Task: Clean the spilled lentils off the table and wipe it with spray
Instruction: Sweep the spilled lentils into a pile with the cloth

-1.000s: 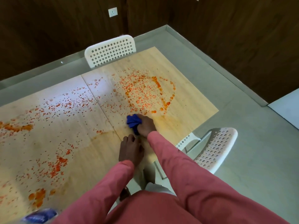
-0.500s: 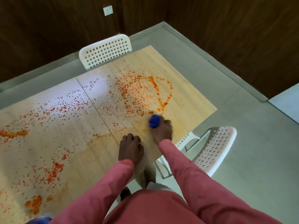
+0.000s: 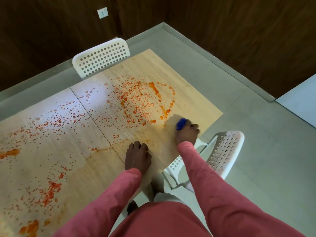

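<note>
Head view, looking down on a pale wooden worktop (image 3: 196,103) made of two boards joined at a seam. Both arms, in pink long sleeves (image 3: 201,168), reach forward from the lower edge of the frame. The right arm extends furthest, toward the worktop's near right corner; the right hand (image 3: 187,133) lies knuckles-up with its fingers curled round a small bunched blue cloth (image 3: 181,124), which it presses against the wood. The cloth protrudes at the far left side of the hand and sits just beside the nearest orange smears of the spill. The left arm is shorter in reach; the left hand (image 3: 137,155) rests palm-down near the seam and the near edge, fingers loosely bent under at the knuckles, holding nothing. Orange-red spilled lentils (image 3: 135,100) lie scattered over much of the surface: a dense ring-shaped patch beyond the right hand, thinner speckling across the left board, and wetter orange clumps toward the left and lower-left edges. The strip of wood between the two hands bears only faint orange streaks. One white perforated plastic chair (image 3: 100,57) stands at the far side of the worktop, another white perforated chair (image 3: 225,151) at the right, partly under the corner. Grey floor (image 3: 256,168) and dark wood-panelled walls (image 3: 239,31) surround the scene.
</note>
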